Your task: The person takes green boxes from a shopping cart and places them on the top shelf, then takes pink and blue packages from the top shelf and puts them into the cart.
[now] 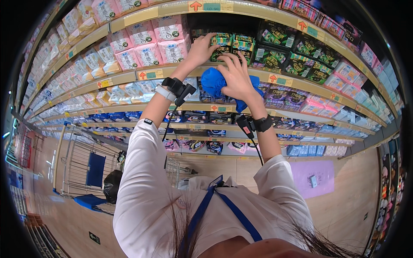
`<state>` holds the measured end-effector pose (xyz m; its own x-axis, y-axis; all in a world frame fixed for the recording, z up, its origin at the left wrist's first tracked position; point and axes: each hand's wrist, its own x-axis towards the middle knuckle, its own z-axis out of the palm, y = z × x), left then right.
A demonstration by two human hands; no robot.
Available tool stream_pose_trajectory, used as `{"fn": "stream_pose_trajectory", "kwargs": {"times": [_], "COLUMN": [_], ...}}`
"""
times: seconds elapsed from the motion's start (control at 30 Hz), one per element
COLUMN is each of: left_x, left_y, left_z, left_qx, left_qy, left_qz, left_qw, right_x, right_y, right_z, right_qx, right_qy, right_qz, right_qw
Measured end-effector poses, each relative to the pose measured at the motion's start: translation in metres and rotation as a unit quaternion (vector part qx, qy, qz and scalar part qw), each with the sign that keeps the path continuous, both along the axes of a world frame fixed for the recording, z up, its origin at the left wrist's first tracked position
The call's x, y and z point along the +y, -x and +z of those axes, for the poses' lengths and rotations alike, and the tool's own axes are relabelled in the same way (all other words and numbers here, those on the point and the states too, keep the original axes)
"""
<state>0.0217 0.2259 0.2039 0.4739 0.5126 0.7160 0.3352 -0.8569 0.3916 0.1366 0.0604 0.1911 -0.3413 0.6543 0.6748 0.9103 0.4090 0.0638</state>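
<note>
On a store shelf, my left hand [200, 51] rests against the left side of a green-and-black sanitary pad pack [221, 40], its thumb over the front. A similar green-and-black pack [242, 43] stands to its right. My right hand [237, 75] holds a bunched blue cloth [213, 82] under the palm, with fingers raised towards the fronts of the two packs. The cloth hangs before the price-tag rail. Pink packs [172, 50] are stacked left of my left hand, and dark packs [270, 57] lie to the right.
Curved shelf rails [180, 72] run across, with rows of packs above and below. On the floor at left stands a wire shopping cart [72, 161] with a black plastic bag [113, 187] near it. A purple floor sticker [311, 177] lies at right.
</note>
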Motion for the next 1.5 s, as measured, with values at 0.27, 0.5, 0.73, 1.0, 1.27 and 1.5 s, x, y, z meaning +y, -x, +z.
{"fn": "stream_pose_trajectory", "kwargs": {"times": [0.27, 0.5, 0.73, 1.0, 1.27, 1.5], "left_x": [-0.012, -0.114, -0.223, -0.271, -0.342, -0.303], "left_y": [0.025, 0.144, 0.393, 0.52, 0.563, 0.564], "left_z": [-0.013, -0.088, -0.274, -0.34, -0.64, -0.594], "left_qx": [-0.032, -0.142, -0.004, 0.173, 0.275, 0.41], "left_qy": [-0.065, -0.022, 0.294, 0.6, 0.566, 0.55], "left_qz": [0.059, -0.038, 0.355, 0.452, 0.568, 0.555], "left_qw": [0.996, 0.989, 0.887, 0.637, 0.529, 0.471], "right_x": [0.001, 0.0, 0.047, 0.071, 0.075, 0.079], "right_y": [0.018, 0.065, 0.218, 0.401, 0.488, 0.456], "right_z": [-0.031, -0.088, -0.15, -0.23, -0.288, -0.321], "right_qx": [0.042, 0.138, 0.098, 0.235, 0.204, 0.28], "right_qy": [0.061, 0.151, 0.27, 0.398, 0.51, 0.584], "right_qz": [0.059, 0.167, 0.322, 0.353, 0.381, 0.354], "right_qw": [0.995, 0.965, 0.902, 0.814, 0.744, 0.675]}}
